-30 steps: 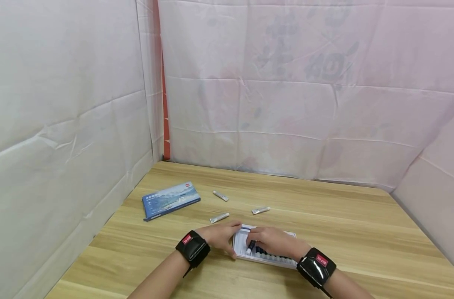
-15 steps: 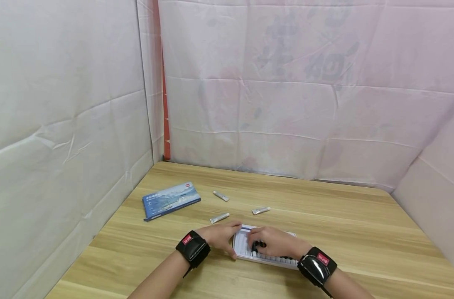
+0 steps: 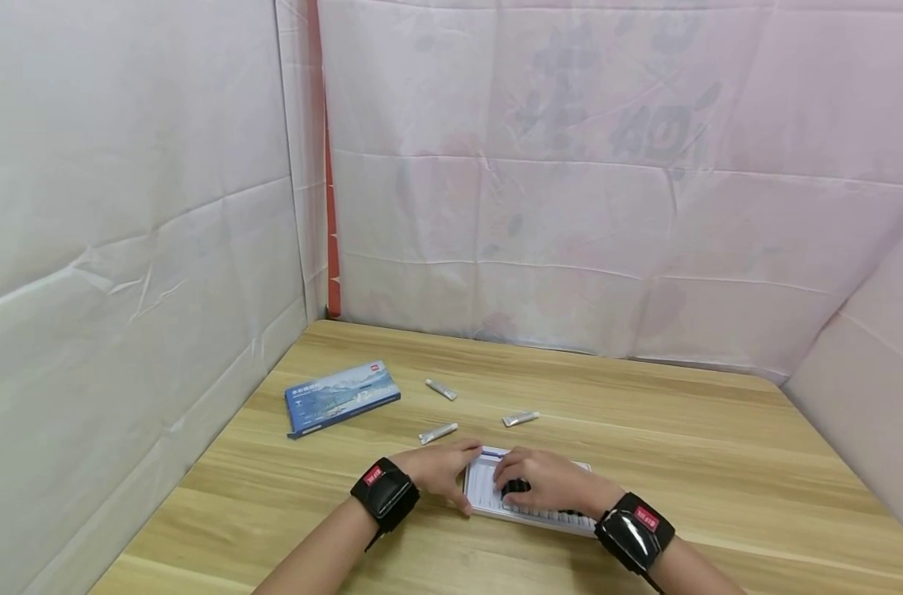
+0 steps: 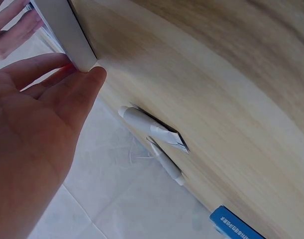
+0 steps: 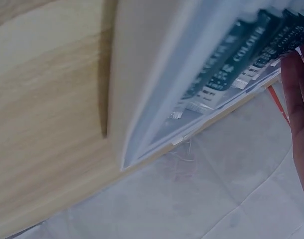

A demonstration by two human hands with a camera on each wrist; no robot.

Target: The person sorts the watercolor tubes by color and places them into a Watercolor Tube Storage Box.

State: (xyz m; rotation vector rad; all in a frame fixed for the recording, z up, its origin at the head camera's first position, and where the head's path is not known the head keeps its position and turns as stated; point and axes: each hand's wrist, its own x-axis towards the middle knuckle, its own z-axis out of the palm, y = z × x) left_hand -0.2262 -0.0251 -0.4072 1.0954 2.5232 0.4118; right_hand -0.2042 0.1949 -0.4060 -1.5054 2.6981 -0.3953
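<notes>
A white plastic tray [image 3: 481, 486] lies on the table before me, with a row of dark-labelled paint tubes [image 5: 241, 52] along its right part. My left hand [image 3: 438, 473] grips the tray's left end between thumb and fingers; the left wrist view shows the fingertips at its corner. Over the tray, my right hand [image 3: 546, 481] has its fingers curled round a dark paint tube [image 3: 515, 487] at the left end of the row. That hand hides much of the row. The tray's left part shows bare white slots.
Three loose silver paint tubes lie beyond the tray: one near the left hand [image 3: 439, 433], one farther back [image 3: 441, 389], one to the right [image 3: 521, 419]. A blue paint box [image 3: 343, 398] lies at the left. White sheets [image 3: 570, 207] hang round the wooden table [image 3: 682, 446].
The tube in my right hand, tilted with its white cap showing a second ago, has moved slightly right and down into the row. The left hand has stayed on the tray.
</notes>
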